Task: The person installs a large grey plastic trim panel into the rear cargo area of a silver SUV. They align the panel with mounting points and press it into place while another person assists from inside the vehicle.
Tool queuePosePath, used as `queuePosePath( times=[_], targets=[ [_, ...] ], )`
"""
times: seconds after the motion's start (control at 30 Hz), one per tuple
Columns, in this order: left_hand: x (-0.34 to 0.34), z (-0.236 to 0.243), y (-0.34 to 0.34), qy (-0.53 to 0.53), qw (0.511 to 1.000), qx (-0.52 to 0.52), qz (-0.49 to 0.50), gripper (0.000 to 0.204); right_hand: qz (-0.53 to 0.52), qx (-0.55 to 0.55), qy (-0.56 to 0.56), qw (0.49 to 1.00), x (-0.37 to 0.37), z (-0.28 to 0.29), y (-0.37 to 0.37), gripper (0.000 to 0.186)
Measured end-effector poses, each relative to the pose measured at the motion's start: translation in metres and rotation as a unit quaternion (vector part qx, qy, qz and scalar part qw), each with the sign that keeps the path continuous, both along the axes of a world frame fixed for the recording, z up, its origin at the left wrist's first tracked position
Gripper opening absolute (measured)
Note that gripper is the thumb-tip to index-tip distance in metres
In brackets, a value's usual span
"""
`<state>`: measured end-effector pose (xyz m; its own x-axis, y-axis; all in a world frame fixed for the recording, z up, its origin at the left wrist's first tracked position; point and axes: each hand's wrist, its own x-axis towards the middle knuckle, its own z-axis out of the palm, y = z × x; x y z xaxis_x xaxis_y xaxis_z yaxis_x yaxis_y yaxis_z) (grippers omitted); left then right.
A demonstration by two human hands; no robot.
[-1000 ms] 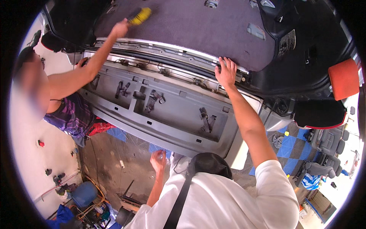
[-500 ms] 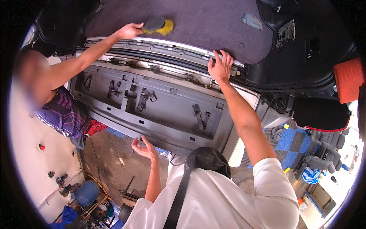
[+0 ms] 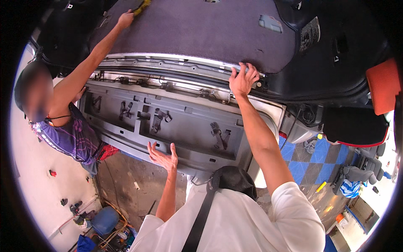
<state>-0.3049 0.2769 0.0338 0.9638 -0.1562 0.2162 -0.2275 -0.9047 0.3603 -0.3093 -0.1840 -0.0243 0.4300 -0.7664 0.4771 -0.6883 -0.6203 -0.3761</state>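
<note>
1. My right hand (image 3: 242, 80) is up on the rear edge of the grey headliner (image 3: 197, 29), fingers spread and curled over the edge where it meets the metal roof rail (image 3: 168, 69). It grips that edge and holds nothing loose.
2. My left hand (image 3: 163, 156) is released, palm up and fingers splayed, empty, just under the lower edge of the grey tailgate panel (image 3: 168, 126). I cannot tell whether it touches the panel.
3. The headliner sits at the top of view, above the rail and the open tailgate, running almost the full width.
4. The tailgate panel's recesses hold black clips and brackets (image 3: 158, 119); wiring runs along the strip above them.
5. A co-worker in a purple shirt (image 3: 73, 138) stands on the left. Their raised hand (image 3: 125, 19) is at the headliner's far left corner, next to a yellow tool (image 3: 142, 6). The grip is too small to read.
6. Containers: a blue jug (image 3: 105, 219) stands on the floor at lower left with orange hose (image 3: 113, 235) around it. Its contents are not visible.
7. Around: blue checkered floor tiles (image 3: 304, 161) on the right, removed grey car seats (image 3: 361, 172) just beyond them, and an orange-red pad (image 3: 382, 86) at the right edge.
8. In the way: my own black cap (image 3: 233, 180) and white shirt (image 3: 235, 222), with a dark strap across it, block the lower centre.
</note>
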Motion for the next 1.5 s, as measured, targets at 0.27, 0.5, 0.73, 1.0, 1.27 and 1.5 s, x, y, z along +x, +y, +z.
queuePosePath(
  times=[0.27, 0.5, 0.73, 1.0, 1.27, 1.5],
  targets=[
    [-0.001, 0.001, 0.002, 0.012, 1.000, -0.005, -0.007, 0.091, 0.101, -0.063, 0.027, 0.993, -0.005, -0.001, 0.008, 0.042],
    [-0.001, 0.003, 0.001, 0.011, 1.000, -0.018, -0.011, 0.093, 0.177, -0.098, 0.047, 0.978, -0.006, 0.009, 0.008, 0.037],
    [0.001, 0.001, 0.002, 0.000, 1.000, -0.010, -0.023, 0.094, 0.200, -0.078, 0.106, 0.971, -0.006, 0.005, 0.008, 0.042],
    [-0.002, 0.013, -0.004, -0.014, 0.999, -0.042, -0.024, 0.079, 0.160, -0.032, 0.055, 0.985, -0.005, 0.002, 0.008, 0.042],
    [0.073, 0.025, -0.154, 0.182, 0.872, -0.420, -0.173, 0.037, -0.164, 0.417, -0.343, 0.825, 0.009, 0.010, 0.011, 0.034],
    [0.189, -0.014, -0.355, 0.552, 0.676, -0.488, -0.028, 0.054, -0.212, 0.658, -0.516, 0.506, 0.037, 0.022, -0.017, 0.051]
  ],
)
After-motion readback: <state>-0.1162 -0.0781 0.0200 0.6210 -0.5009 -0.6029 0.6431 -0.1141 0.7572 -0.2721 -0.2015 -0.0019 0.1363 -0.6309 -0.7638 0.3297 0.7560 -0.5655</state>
